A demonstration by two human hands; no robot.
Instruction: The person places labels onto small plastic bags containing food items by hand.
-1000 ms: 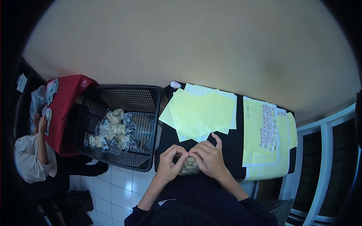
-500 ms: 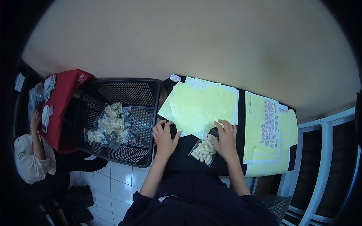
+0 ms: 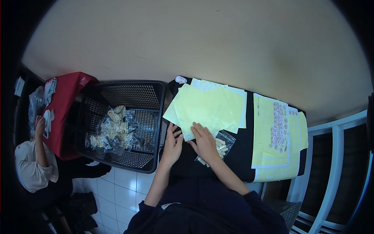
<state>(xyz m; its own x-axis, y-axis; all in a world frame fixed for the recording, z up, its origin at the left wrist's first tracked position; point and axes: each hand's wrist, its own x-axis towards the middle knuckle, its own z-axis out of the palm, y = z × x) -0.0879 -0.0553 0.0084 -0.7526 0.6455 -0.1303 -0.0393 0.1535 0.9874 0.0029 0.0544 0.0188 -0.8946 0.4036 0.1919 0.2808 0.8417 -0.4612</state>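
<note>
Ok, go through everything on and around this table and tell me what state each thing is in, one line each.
left hand: open, flat on the black table.
right hand: open, pressing on the clear snack bag.
clear snack bag: lying flat, partly under the hand.
yellow sheets: loose, overlapping pile.
sticker sheet: flat, some stickers left.
black basket: partly filled with packed bags.

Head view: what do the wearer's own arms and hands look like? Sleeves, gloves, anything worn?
Both hands are bare: no gloves, and no rings or watch that can be made out on the left hand or the right hand. The forearms are uncovered. Dark navy sleeves sit pushed up near the elbows, part of a dark navy top. A small white patch shows on the top near the left arm; its markings are too small to read.
</note>
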